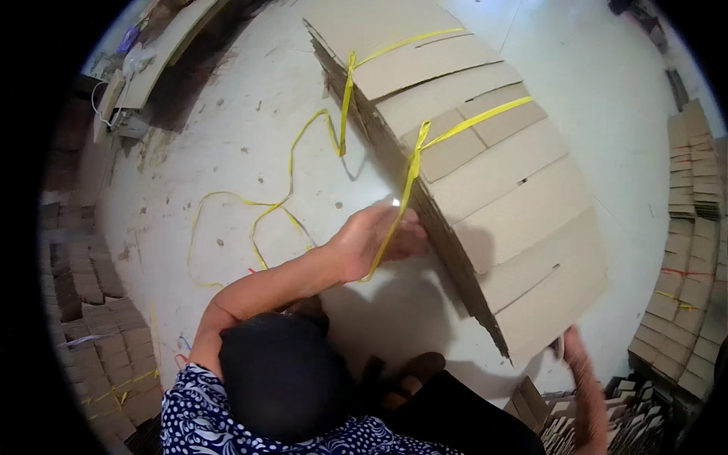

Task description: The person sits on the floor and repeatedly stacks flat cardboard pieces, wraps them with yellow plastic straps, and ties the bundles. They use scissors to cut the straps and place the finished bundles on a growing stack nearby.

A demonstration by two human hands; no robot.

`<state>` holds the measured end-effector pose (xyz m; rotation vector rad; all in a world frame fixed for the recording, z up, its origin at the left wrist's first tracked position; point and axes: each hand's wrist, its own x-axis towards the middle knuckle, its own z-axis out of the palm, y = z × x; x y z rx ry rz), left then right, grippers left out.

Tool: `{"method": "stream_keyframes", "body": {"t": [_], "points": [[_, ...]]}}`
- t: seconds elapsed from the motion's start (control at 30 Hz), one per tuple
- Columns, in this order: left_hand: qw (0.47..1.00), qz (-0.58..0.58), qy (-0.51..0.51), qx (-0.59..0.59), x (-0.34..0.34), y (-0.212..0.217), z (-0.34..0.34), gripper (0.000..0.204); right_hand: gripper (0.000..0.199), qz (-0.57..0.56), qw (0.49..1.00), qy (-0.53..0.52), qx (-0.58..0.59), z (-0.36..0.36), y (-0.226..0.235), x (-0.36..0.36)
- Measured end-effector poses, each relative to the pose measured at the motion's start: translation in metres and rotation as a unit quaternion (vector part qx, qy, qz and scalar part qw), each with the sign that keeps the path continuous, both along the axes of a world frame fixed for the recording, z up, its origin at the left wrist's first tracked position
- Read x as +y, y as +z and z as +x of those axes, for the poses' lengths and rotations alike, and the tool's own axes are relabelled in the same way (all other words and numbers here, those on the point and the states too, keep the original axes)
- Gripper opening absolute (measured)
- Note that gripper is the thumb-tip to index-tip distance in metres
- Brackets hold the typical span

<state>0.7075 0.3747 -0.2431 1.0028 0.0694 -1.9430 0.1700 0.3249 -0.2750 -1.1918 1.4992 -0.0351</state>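
Observation:
A thick stack of flat brown cardboard pieces (523,186) leans at a slant across the middle right, bound with two yellow plastic straps (416,163). My left hand (383,233) is at its left side, fingers stretched toward the layered edges. A strap's loose end hangs across that hand; some fingers are blurred, and whether they press on the cardboard is unclear. Closed at the stack's lower right corner is my right hand (574,350), its fingers partly hidden by the cardboard. A long loop of yellow strap (246,201) trails over the floor to the left.
Strapped cardboard stacks (686,296) line the right side, and more cardboard piles (106,341) stand at the left. A wooden board (163,64) lies at the upper left. Upright cardboard pieces (618,417) stand below my right hand. Small scraps dot the pale floor (258,98).

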Motion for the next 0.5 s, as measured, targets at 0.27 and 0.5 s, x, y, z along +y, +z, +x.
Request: {"method": "stream_keyframes", "body": {"t": [0.27,0.5], "points": [[0.976,-0.207,-0.024,-0.066,0.054,0.082,0.079,0.020,0.032,0.213,0.955,0.201,-0.044,0.125,0.163,0.142],[0.949,-0.238,-0.060,-0.196,0.060,0.097,0.096,0.020,0.043,0.060,0.961,0.144,-0.229,0.327,0.179,0.090]]}}
